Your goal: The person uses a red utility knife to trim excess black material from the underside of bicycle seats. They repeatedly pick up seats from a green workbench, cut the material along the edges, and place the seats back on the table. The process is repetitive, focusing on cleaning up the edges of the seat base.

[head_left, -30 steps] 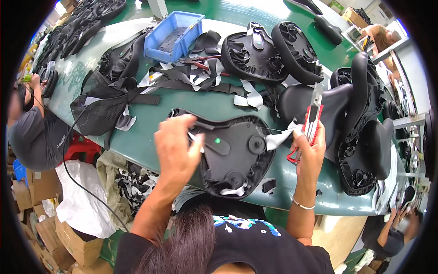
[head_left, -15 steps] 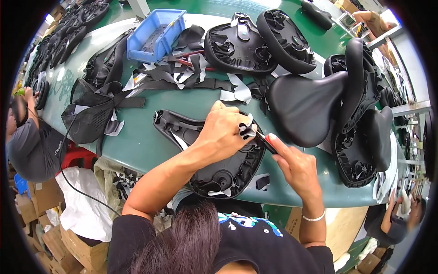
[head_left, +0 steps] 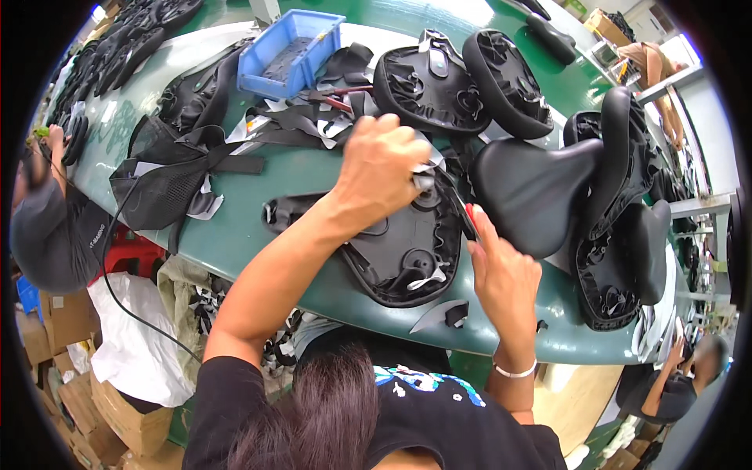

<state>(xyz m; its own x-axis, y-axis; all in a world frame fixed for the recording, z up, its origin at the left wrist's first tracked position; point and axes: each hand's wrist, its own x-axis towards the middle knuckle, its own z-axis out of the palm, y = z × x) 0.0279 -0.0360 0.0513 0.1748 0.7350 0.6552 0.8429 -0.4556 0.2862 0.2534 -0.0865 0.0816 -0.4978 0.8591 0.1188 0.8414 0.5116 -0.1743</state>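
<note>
An upturned black bicycle saddle (head_left: 395,254) lies on the green table (head_left: 266,176), its underside facing up. My left hand (head_left: 381,166) reaches across it and pinches a strip of white-grey cover material (head_left: 424,178) at the saddle's far edge. My right hand (head_left: 501,270) holds red-handled scissors (head_left: 465,218) with the blades at that same edge, next to the strip. A small black offcut (head_left: 450,313) lies near the table's front edge.
A finished black saddle (head_left: 536,188) sits right of my hands, with more stacked saddles (head_left: 627,235) beyond. A blue bin (head_left: 286,51), black straps (head_left: 196,160) and upturned saddles (head_left: 439,78) lie behind. Other people work at the left (head_left: 47,227) and lower right (head_left: 674,384).
My left hand moved from the saddle's left side across to its far right edge and took hold of the strip. My right hand lowered the scissors to that edge.
</note>
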